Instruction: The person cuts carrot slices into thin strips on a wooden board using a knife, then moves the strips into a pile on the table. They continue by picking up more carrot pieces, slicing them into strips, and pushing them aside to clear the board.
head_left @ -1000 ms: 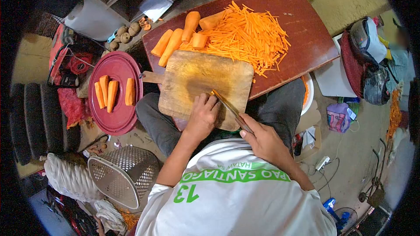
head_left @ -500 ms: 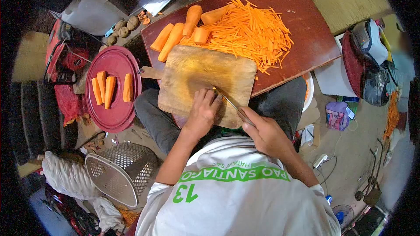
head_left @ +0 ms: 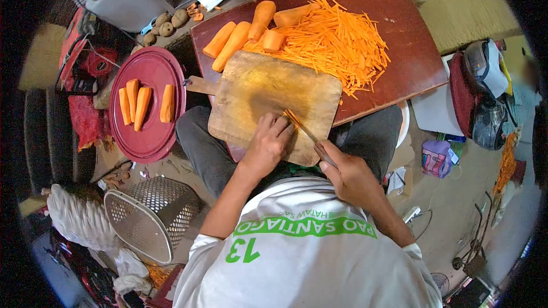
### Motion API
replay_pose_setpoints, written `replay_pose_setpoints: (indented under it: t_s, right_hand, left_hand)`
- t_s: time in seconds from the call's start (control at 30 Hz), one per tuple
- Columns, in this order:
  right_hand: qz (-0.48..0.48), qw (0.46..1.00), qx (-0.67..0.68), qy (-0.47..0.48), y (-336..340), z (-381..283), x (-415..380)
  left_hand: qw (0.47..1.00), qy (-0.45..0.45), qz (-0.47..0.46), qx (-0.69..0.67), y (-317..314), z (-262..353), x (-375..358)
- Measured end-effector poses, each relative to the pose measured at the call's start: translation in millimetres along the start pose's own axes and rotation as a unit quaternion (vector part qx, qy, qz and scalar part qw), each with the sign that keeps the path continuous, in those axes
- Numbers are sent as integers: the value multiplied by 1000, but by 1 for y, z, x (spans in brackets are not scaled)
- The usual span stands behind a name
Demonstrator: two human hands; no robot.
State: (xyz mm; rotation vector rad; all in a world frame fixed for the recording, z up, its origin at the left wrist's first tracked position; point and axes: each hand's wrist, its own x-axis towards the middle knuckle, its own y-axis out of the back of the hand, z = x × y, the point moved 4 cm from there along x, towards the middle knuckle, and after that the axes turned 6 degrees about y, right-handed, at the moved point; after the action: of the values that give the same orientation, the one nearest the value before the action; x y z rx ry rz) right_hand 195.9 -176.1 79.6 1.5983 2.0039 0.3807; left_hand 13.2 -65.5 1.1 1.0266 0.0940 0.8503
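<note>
On the wooden cutting board (head_left: 245, 97), my left hand (head_left: 268, 140) has its fingers curled over a piece of carrot, which they mostly hide. My right hand (head_left: 351, 174) grips a knife (head_left: 308, 134) by its handle, the blade slanting up and left beside my left fingertips. A few thin orange carrot strips (head_left: 291, 116) lie along the blade's far end. Beyond the board spreads a large pile of carrot sticks (head_left: 348, 45), with several whole peeled carrots (head_left: 233, 45) and a short carrot chunk (head_left: 273, 40) to its left.
The board lies over my lap against a dark red table (head_left: 408, 34). At left, a red round lid (head_left: 151, 142) holds several peeled carrots (head_left: 142, 108). A perforated basket (head_left: 151, 214) lies tipped below it. Potatoes (head_left: 165, 25) sit behind, and a purple pouch (head_left: 436, 157) is at right.
The view has shifted slightly. Thin carrot strips now show at the blade's far end, beyond my left fingertips. Both hands remain in nearly the same place on the board.
</note>
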Motion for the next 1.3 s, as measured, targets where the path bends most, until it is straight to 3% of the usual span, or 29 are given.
replay_pose_setpoints:
  t_s: [0.2, 0.3, 0.4, 0.5, 0.7, 0.8, 0.9, 1.2, 1.3]
  right_hand:
    - [61, 997, -29, 50, -21, 10, 44]
    - [41, 997, -24, 66, -13, 3, 53]
    - [-5, 1000, 9, -12, -5, -1, 20]
    - [14, 1000, -18, 6, -7, -1, 2]
    - [75, 994, -9, 81, -24, 7, 58]
    - [-9, 999, -34, 0, -14, -2, 43]
    - [3, 1000, 4, -21, -4, -7, 9]
    - [45, 995, -34, 83, -19, 7, 65]
    - [28, 997, -15, 74, -15, 7, 40]
  left_hand:
    - [998, -9, -15, 59, -1, -3, 0]
    - [997, -2, -18, 75, 3, 1, 2]
    - [998, 7, 0, 68, 3, 1, -1]
    - [998, 9, 8, 63, 4, 1, -4]
    - [998, -8, -5, 66, 2, -2, -3]
    - [997, -9, -20, 75, 3, 0, -1]
    - [998, -6, -12, 68, 2, -1, -3]
    - [999, -11, -29, 43, 7, -4, 2]
    - [1000, -1, -20, 21, 9, -3, 1]
